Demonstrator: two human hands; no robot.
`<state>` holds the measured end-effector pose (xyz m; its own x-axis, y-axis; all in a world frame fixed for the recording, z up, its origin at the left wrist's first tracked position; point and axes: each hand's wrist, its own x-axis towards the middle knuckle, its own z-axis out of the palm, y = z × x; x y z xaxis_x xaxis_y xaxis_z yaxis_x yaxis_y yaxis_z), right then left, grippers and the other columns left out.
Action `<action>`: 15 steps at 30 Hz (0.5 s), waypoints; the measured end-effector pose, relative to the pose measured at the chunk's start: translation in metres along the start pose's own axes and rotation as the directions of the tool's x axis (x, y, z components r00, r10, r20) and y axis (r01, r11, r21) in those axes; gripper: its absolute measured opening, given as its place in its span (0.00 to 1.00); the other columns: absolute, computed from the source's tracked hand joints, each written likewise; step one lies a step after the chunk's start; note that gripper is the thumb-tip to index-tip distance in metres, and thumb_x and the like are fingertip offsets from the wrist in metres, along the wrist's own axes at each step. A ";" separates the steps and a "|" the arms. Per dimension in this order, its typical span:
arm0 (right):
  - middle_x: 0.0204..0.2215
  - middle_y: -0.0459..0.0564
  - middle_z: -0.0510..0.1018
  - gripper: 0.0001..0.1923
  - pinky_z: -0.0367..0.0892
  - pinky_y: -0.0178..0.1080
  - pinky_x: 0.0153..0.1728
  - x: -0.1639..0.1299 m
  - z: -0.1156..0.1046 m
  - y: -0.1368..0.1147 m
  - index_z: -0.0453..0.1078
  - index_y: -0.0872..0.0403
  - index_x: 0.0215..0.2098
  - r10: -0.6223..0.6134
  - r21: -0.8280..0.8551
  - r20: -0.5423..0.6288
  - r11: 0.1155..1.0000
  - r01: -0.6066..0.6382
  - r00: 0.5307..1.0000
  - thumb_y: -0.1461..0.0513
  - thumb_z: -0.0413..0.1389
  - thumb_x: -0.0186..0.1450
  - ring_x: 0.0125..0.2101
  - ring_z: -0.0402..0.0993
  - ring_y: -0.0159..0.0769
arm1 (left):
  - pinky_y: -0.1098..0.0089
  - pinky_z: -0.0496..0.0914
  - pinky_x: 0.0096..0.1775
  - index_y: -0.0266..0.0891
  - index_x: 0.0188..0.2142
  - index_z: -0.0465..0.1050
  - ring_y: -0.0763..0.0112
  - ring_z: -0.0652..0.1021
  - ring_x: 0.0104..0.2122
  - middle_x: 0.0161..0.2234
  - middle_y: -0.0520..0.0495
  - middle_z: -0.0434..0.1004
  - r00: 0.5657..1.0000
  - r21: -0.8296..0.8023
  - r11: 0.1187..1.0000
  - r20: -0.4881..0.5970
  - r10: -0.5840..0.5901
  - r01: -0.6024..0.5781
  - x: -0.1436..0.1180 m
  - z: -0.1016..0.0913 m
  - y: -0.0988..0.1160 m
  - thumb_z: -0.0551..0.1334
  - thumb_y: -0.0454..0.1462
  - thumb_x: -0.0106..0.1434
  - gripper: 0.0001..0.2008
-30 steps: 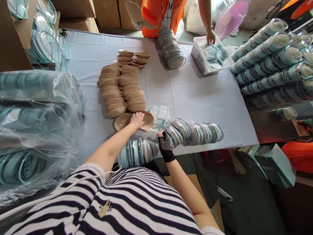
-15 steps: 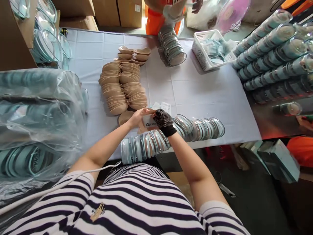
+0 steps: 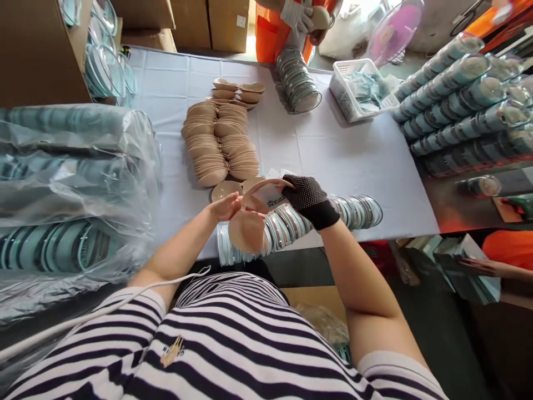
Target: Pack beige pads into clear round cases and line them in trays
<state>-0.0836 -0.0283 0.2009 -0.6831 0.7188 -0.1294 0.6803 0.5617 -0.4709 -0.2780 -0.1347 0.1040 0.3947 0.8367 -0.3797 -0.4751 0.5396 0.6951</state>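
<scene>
My left hand (image 3: 225, 206) holds a pair of beige round pads (image 3: 246, 230) lifted off the table. One pad hangs down toward me, the other curves up toward my right hand. My right hand (image 3: 307, 195), in a black dotted glove, pinches a white printed card (image 3: 275, 199) against the upper pad. Just under both hands lies a row of clear round cases (image 3: 291, 225) with teal rims along the near table edge. One loose beige pad (image 3: 222, 190) lies on the grey cloth by my left hand.
Stacks of beige pads (image 3: 220, 147) lie mid-table. Bagged teal cases (image 3: 70, 189) fill the left side. A white basket (image 3: 360, 91), a fanned pile of cases (image 3: 297, 83) and a person in orange stand at the far edge. Rows of filled cases (image 3: 462, 100) are on the right.
My left hand has picked the beige pads up from the table and brought them toward me. My right hand rose with the card and now meets the pads.
</scene>
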 end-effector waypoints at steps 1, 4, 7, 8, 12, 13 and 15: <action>0.40 0.52 0.82 0.14 0.68 0.37 0.43 -0.006 0.006 -0.007 0.75 0.55 0.47 0.036 -0.065 -0.035 0.997 -0.038 0.999 0.62 0.51 0.68 0.41 0.77 0.41 | 0.50 0.70 0.42 0.26 0.49 0.72 0.48 0.78 0.45 0.42 0.32 0.78 0.998 -0.109 0.994 0.049 -0.026 0.031 0.001 0.003 -0.011 0.44 0.55 0.70 0.34; 0.53 0.57 0.76 0.21 0.67 0.41 0.51 -0.033 0.043 -0.021 0.68 0.54 0.59 0.067 -0.122 -0.065 0.990 -0.074 0.996 0.64 0.49 0.69 0.51 0.74 0.45 | 0.47 0.70 0.45 0.32 0.54 0.68 0.45 0.75 0.50 0.53 0.31 0.74 0.996 -0.421 0.903 -0.019 0.087 -0.087 0.005 0.016 -0.045 0.43 0.62 0.65 0.39; 0.61 0.62 0.67 0.25 0.66 0.46 0.56 -0.069 0.085 -0.026 0.63 0.57 0.63 -0.010 -0.078 -0.016 0.997 0.009 1.000 0.60 0.52 0.68 0.57 0.68 0.49 | 0.50 0.70 0.50 0.41 0.57 0.66 0.50 0.73 0.53 0.55 0.39 0.73 0.981 -0.570 0.799 -0.140 0.135 -0.191 0.007 0.023 -0.065 0.51 0.62 0.62 0.36; 0.63 0.63 0.64 0.27 0.65 0.47 0.57 -0.081 0.097 -0.025 0.62 0.58 0.63 -0.058 -0.059 -0.014 0.997 0.057 0.998 0.57 0.53 0.68 0.60 0.64 0.51 | 0.50 0.70 0.50 0.43 0.58 0.65 0.51 0.74 0.53 0.53 0.41 0.74 0.980 -0.579 0.793 -0.157 0.121 -0.190 0.007 0.022 -0.066 0.53 0.61 0.61 0.34; 0.67 0.65 0.55 0.43 0.60 0.53 0.61 -0.113 0.121 -0.017 0.51 0.59 0.69 -0.198 0.026 -0.084 0.979 0.201 0.977 0.48 0.58 0.63 0.66 0.52 0.53 | 0.51 0.71 0.48 0.46 0.57 0.66 0.54 0.77 0.48 0.45 0.44 0.79 0.978 -0.541 0.828 -0.204 0.042 -0.148 0.004 0.018 -0.059 0.58 0.57 0.60 0.31; 0.67 0.65 0.54 0.46 0.61 0.53 0.61 -0.116 0.124 -0.016 0.48 0.58 0.70 -0.179 0.038 -0.095 0.982 0.183 0.979 0.47 0.58 0.62 0.66 0.53 0.53 | 0.51 0.71 0.48 0.45 0.56 0.67 0.54 0.78 0.46 0.43 0.45 0.79 0.974 -0.532 0.836 -0.225 0.013 -0.134 0.004 0.018 -0.058 0.59 0.56 0.59 0.29; 0.66 0.65 0.57 0.45 0.65 0.52 0.57 -0.117 0.126 -0.014 0.46 0.58 0.71 -0.064 0.033 -0.068 0.997 0.066 0.996 0.49 0.57 0.64 0.63 0.59 0.54 | 0.51 0.72 0.46 0.42 0.51 0.70 0.55 0.79 0.42 0.38 0.45 0.80 0.962 -0.503 0.858 -0.271 -0.044 -0.102 0.006 0.021 -0.060 0.59 0.54 0.59 0.26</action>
<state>-0.0470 -0.1717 0.1121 -0.7054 0.7077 -0.0395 0.6245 0.5942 -0.5069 -0.2305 -0.1639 0.0733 0.1878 0.8062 -0.5611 -0.8436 0.4249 0.3283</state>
